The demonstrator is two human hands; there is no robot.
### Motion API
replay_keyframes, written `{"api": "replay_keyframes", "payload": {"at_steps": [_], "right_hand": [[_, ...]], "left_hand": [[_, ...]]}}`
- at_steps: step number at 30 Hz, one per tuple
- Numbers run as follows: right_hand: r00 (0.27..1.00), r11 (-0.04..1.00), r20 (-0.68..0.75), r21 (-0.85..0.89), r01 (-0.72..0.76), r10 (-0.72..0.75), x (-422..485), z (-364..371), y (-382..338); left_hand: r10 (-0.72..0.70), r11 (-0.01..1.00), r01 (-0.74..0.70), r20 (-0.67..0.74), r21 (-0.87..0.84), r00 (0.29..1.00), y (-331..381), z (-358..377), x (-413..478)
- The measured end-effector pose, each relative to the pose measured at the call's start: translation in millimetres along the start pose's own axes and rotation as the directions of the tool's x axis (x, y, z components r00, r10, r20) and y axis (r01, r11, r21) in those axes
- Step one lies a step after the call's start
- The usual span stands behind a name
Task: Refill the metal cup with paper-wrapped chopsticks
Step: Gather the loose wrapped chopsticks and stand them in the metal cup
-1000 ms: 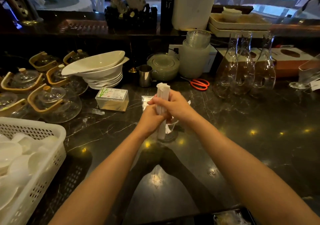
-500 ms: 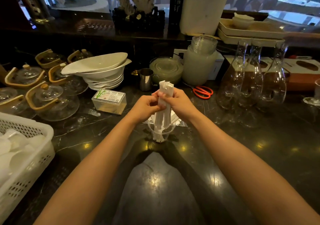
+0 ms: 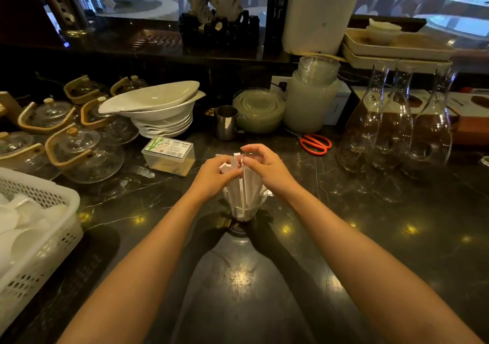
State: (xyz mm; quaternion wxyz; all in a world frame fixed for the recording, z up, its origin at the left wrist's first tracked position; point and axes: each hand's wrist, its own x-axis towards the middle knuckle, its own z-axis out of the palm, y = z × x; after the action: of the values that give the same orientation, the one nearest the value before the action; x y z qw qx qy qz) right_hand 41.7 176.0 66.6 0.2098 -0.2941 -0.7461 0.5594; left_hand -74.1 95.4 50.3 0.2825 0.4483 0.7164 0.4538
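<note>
A bundle of paper-wrapped chopsticks (image 3: 244, 187) stands fanned out in a small see-through cup (image 3: 243, 210) on the dark marble counter, right in front of me. My left hand (image 3: 215, 177) is closed around the upper part of the bundle from the left. My right hand (image 3: 267, 169) arches over the top, thumb and forefinger pinching the paper ends. A small metal cup (image 3: 226, 122) with a handle stands empty farther back, beyond my hands. More white wrappers lie flat on the counter behind the see-through cup, mostly hidden.
A clear toothpick box (image 3: 169, 155) sits left of my hands. Glass teapots (image 3: 84, 155) and stacked white bowls (image 3: 161, 113) fill the left. A white basket (image 3: 39, 227) is near left. Red scissors (image 3: 316, 143) and glass carafes (image 3: 397, 124) stand right.
The chopstick bundle has gone down into the see-through cup and fanned out. Both hands have dropped with it, and my right hand has loosened from a full grip to a fingertip pinch.
</note>
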Motion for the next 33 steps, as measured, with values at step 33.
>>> {"api": "replay_keyframes", "payload": {"at_steps": [33], "right_hand": [[0.993,0.885,0.117,-0.462,0.062,-0.008,10,-17,-13]], "left_hand": [[0.075,0.929,-0.031,-0.106,0.368,0.992,6,-15,19]]}}
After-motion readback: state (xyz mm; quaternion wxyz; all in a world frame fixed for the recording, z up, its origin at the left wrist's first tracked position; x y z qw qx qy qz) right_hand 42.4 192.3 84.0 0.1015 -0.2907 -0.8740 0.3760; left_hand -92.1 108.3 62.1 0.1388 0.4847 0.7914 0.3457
